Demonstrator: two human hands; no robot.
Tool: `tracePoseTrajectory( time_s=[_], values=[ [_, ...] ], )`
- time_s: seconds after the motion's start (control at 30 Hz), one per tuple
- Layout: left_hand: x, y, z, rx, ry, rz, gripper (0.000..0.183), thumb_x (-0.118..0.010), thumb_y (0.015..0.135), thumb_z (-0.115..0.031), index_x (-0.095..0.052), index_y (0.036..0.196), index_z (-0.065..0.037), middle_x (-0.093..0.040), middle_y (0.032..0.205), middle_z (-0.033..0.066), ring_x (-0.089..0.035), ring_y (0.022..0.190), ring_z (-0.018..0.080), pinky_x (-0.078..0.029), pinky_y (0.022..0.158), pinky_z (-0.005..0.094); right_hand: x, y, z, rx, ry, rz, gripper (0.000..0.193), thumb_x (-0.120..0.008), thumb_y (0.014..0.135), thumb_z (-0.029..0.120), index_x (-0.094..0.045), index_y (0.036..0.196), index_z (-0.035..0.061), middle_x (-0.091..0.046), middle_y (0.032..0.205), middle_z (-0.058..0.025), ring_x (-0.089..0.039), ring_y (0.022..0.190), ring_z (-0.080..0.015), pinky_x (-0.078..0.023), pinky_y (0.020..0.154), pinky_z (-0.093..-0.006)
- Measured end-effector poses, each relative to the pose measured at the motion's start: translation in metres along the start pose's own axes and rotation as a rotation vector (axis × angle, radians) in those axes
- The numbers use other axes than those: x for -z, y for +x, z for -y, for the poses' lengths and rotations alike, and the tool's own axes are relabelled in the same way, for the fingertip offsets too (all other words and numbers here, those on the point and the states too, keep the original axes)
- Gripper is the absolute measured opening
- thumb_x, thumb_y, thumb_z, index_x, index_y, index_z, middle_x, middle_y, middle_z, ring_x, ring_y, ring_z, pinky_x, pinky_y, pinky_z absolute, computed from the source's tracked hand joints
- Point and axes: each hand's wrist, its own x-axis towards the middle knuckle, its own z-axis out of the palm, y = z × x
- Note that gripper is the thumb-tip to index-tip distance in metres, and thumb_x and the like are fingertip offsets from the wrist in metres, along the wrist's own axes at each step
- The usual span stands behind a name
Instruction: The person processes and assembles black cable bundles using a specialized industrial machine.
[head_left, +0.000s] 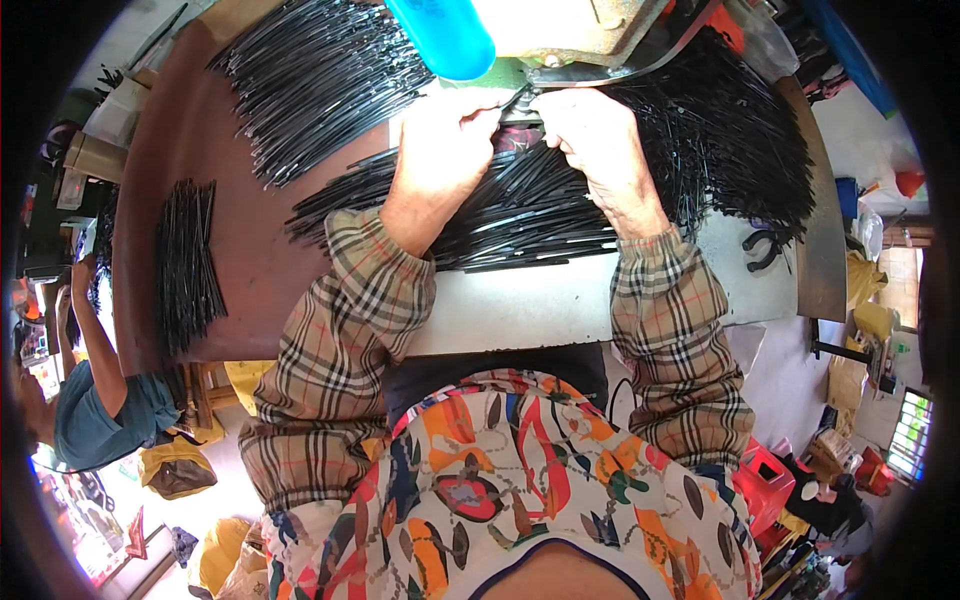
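Both my hands meet at a small metal fixture [524, 103] under a bench machine [570, 28] at the far middle of the table. My left hand [445, 140] is closed in a pinch on the end of a thin black strip [514, 97]. From the other side, my right hand [600, 140] has its fingertips pressed together beside the fixture; what they hold is too small and hidden to name. Below my hands lies a loose heap of thin black strips [530, 225]. A dark metal lever [600, 74] runs just above my right fingers.
More black strips are piled at the back left [320, 90] and right [740, 140], with a smaller bundle [187, 260] on the brown table covering [265, 270]. A blue rounded part [450, 40] hangs over my left hand. Black-handled cutters [765, 248] lie at right. Another person [95, 400] works at left.
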Motion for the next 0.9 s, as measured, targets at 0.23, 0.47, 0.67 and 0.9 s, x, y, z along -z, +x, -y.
tracePoseTrajectory(
  time_s=[0.23, 0.47, 0.67, 0.9],
  values=[
    [0.003, 0.006, -0.010, -0.427, 0.280, -0.065, 0.033, -0.051, 0.068, 0.015, -0.064, 0.096, 0.004, -0.064, 0.084, 0.0163, -0.063, 0.072, 0.0234, -0.050, 0.067, 0.0255, 0.015, 0.000, 0.012, -0.165, -0.027, 0.084, 0.018, -0.062, 0.086, 0.014, -0.068, 0.093, -0.0023, -0.061, 0.073, -0.0028, -0.054, 0.065, -0.0064, -0.040, 0.054, -0.0196],
    [0.006, 0.007, -0.013, -0.368, 0.306, -0.036, 0.032, -0.049, 0.069, 0.013, -0.064, 0.096, 0.004, -0.060, 0.077, 0.0174, -0.059, 0.064, 0.0188, -0.046, 0.061, 0.0285, 0.005, -0.007, 0.008, 0.012, -0.188, -0.047, 0.019, -0.067, 0.086, 0.017, -0.070, 0.092, -0.0010, -0.065, 0.075, -0.0007, -0.055, 0.068, -0.0049, -0.042, 0.059, -0.0202],
    [0.007, 0.010, -0.031, -0.199, 0.316, 0.077, 0.028, -0.051, 0.072, 0.007, -0.065, 0.095, 0.004, -0.059, 0.070, 0.0129, -0.055, 0.061, 0.0122, -0.044, 0.059, 0.0244, 0.015, -0.009, 0.011, -0.032, -0.187, -0.010, 0.018, -0.066, 0.087, 0.015, -0.070, 0.092, -0.0020, -0.068, 0.081, -0.0030, -0.058, 0.074, -0.0059, -0.045, 0.067, -0.0206],
    [0.018, 0.010, -0.028, -0.163, 0.198, 0.115, 0.014, -0.065, 0.082, -0.010, -0.069, 0.092, 0.000, -0.059, 0.064, 0.0029, -0.051, 0.056, 0.0095, -0.043, 0.054, 0.0222, 0.008, -0.009, 0.020, 0.189, -0.182, 0.095, 0.017, -0.065, 0.088, 0.012, -0.068, 0.092, -0.0042, -0.066, 0.080, -0.0021, -0.057, 0.073, -0.0065, -0.045, 0.068, -0.0207]
  ],
)
